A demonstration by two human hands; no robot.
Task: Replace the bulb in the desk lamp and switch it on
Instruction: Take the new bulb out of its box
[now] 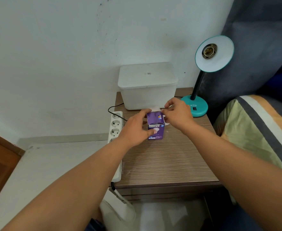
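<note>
Both my forearms reach forward over the worktop (167, 164), a small bedside unit with a grey-brown wood-grain laminate surface and a drawer front below its near edge.

My left hand (133, 129) grips the bulb box (155, 126) from its left side: thumb across the front panel, fingers (144, 113) wrapped round the back near the top. The box stands upright at mid-worktop. It is a small purple cardboard carton, rectangular, with a white "ECOLINK" band across the front and a picture of a bulb beneath. Its top flap is open and tipped back, showing a pale inner face.

My right hand (178, 115) is at the box's top right corner, thumb and forefinger pinched on the edge of the opened flap, the other fingers loosely curled. Whether a bulb sits inside cannot be told from here.

Along the worktop's left edge lies a white plastic power strip (115, 129) with round sockets, a black cable (115, 112) looping from it.

Behind the box, a white translucent plastic storage bin (147, 85) with a rounded flat lid, set against the wall.

At the back right corner, the desk lamp (202, 100): round teal base with a black switch, black flexible gooseneck, teal dome shade with white interior tilted towards me. The brass-coloured socket (209, 50) in the shade is bare.

Right of the worktop, a striped cushion (257, 130) in pale green, grey, white and orange.
</note>
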